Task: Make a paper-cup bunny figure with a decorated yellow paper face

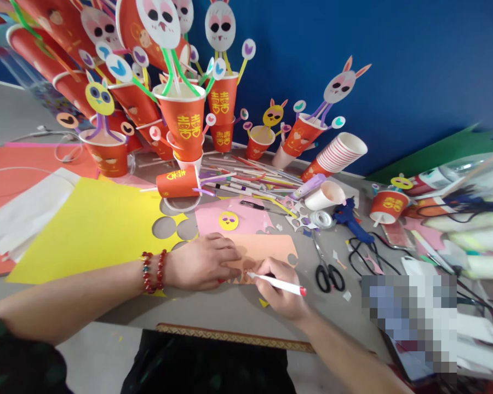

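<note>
My left hand (203,261) lies spread over the left part of a peach paper sheet (271,246), its fingers flat near the sheet's lower edge. In my right hand (281,287) is a white marker with a red end (285,285), its tip touching the peach paper just right of my left fingertips. Behind the hands, a yellow paper disc with a small face (228,220) rests on a pink sheet (207,213). Black-handled scissors (330,277) lie to the right of my right hand.
Red cups with paper rabbit faces (181,117) stand along the back. Yellow paper (86,230) covers the left side. Markers and sticks (246,175) lie mid-table. A blue glue gun (355,221) with cables and a stack of cups (340,153) are at right.
</note>
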The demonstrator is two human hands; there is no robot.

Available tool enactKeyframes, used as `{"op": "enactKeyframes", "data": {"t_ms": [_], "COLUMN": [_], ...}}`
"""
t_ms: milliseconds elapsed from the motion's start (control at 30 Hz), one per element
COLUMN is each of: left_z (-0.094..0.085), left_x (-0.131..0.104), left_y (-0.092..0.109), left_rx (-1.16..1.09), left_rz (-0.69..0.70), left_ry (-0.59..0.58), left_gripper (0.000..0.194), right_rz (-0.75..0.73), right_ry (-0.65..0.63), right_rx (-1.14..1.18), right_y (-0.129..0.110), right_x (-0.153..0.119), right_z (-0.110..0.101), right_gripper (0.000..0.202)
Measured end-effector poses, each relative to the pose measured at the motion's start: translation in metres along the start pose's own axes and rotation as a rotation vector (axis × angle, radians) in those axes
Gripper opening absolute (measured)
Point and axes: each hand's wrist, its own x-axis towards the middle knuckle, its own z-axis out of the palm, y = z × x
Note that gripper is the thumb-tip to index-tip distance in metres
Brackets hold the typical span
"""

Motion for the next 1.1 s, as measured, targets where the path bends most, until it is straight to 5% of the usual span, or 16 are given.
{"op": "enactKeyframes", "data": {"t_ms": [1100], "left_z": [0.0033], "left_x": [-0.0016], "left_y": [-0.0027], "left_rx": [0.007], "left_rz": [0.040], "left_ry": [0.060], "left_gripper": [0.039], "right_rz": [-0.020], "right_ry": [-0.057], "right_rx": [0.051], "right_y": [0.0006], "right_x": [0.0000], "right_z": [0.0000], "right_gripper": [0.017]}}
